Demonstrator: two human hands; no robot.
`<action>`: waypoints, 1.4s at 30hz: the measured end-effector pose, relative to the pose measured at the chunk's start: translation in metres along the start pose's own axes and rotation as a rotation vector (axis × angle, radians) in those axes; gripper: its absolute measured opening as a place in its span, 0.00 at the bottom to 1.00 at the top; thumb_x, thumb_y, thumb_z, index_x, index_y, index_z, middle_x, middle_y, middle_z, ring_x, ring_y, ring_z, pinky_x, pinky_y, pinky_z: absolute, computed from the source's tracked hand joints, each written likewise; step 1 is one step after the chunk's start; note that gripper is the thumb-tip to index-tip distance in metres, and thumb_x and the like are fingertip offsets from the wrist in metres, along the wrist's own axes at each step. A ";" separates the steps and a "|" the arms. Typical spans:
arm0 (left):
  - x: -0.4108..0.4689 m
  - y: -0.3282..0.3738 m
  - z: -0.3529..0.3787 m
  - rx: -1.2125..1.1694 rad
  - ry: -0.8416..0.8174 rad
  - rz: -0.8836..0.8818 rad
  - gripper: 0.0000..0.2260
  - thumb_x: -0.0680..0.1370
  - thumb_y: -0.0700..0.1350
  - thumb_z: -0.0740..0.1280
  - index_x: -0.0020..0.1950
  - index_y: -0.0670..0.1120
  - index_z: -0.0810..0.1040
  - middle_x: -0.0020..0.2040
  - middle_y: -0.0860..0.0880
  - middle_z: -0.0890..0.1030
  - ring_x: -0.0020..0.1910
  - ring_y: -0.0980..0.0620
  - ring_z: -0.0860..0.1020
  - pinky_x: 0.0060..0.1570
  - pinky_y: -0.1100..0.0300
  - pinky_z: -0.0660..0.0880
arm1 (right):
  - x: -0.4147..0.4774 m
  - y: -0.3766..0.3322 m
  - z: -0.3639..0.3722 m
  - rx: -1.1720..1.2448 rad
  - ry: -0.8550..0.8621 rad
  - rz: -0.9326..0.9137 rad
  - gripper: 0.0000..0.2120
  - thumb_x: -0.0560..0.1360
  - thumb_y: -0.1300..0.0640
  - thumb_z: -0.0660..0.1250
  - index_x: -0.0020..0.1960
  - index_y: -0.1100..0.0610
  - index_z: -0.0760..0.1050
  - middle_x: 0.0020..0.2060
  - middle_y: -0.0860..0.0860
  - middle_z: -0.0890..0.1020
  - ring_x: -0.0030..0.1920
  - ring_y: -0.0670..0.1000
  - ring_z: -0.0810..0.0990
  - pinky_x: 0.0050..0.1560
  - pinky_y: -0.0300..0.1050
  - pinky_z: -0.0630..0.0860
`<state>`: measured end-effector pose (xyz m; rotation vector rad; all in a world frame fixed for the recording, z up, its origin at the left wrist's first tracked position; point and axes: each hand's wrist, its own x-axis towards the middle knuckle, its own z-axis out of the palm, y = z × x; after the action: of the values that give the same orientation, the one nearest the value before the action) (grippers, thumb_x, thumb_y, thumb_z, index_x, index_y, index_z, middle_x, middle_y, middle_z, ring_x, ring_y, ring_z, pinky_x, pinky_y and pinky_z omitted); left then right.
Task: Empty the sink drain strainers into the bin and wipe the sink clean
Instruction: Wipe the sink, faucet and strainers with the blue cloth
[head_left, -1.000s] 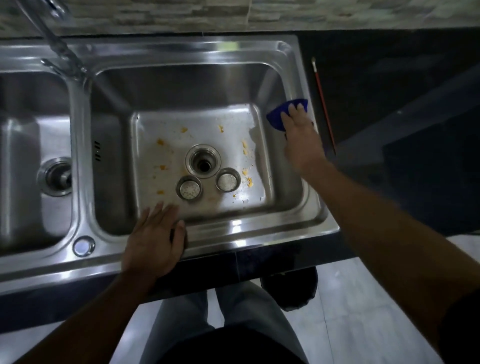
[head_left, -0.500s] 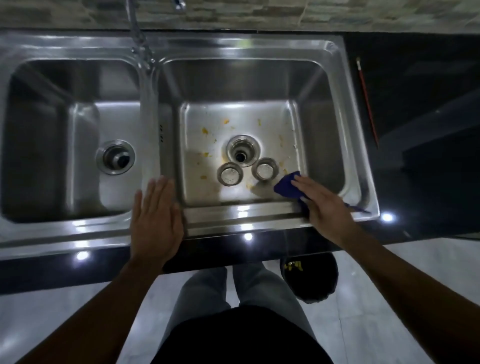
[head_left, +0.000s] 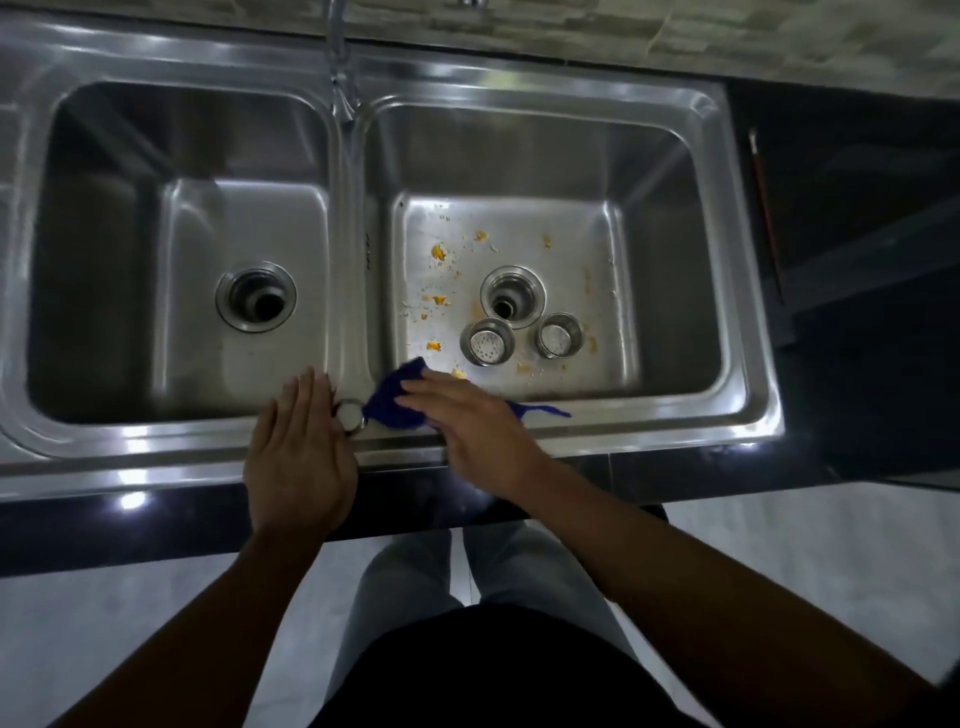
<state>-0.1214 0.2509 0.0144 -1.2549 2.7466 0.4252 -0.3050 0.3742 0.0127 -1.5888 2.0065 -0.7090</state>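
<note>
A steel double sink (head_left: 597, 78) fills the view. On the right basin's floor two round drain strainers (head_left: 487, 342) (head_left: 559, 334) sit upright beside the open drain (head_left: 512, 297), among yellow food scraps (head_left: 439, 253). My right hand (head_left: 475, 431) presses a blue cloth (head_left: 392, 400) flat on the front rim near the divider. My left hand (head_left: 296, 457) lies flat, fingers together, on the front rim next to a small round cap (head_left: 349, 415). The left basin's drain (head_left: 255, 299) is open and has no strainer in it.
The faucet (head_left: 337, 57) rises from the divider at the back. A thin red-handled brush (head_left: 763, 192) lies on the dark counter (head_left: 857, 208) to the right. Below the counter edge are my legs and a pale tiled floor (head_left: 779, 545).
My right hand has dragged the blue cloth from the sink's right rim along the front rim leftward to the divider. The view has shifted left. My left hand stays flat on the rim.
</note>
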 end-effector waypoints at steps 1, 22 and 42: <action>0.000 0.000 0.000 -0.001 0.000 -0.003 0.28 0.82 0.49 0.47 0.78 0.37 0.65 0.78 0.39 0.67 0.79 0.43 0.63 0.79 0.45 0.57 | -0.011 0.009 -0.014 -0.029 -0.011 0.032 0.27 0.72 0.74 0.69 0.69 0.58 0.77 0.68 0.53 0.78 0.73 0.51 0.72 0.76 0.48 0.66; 0.134 0.034 -0.038 -0.218 0.118 -0.050 0.28 0.82 0.49 0.48 0.80 0.39 0.60 0.79 0.39 0.64 0.80 0.43 0.60 0.81 0.46 0.53 | 0.081 0.028 -0.036 0.379 0.041 0.444 0.16 0.80 0.65 0.62 0.63 0.53 0.79 0.47 0.48 0.83 0.41 0.44 0.80 0.44 0.38 0.78; 0.250 0.057 -0.001 -0.119 0.252 0.027 0.26 0.84 0.47 0.47 0.82 0.39 0.53 0.83 0.41 0.54 0.83 0.47 0.50 0.81 0.48 0.50 | 0.264 0.194 0.063 -0.343 0.030 0.144 0.33 0.80 0.56 0.59 0.82 0.59 0.51 0.81 0.57 0.51 0.81 0.58 0.50 0.80 0.55 0.54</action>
<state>-0.3283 0.1044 -0.0224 -1.3879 2.9900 0.4696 -0.4601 0.1473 -0.1761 -1.5994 2.3333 -0.3489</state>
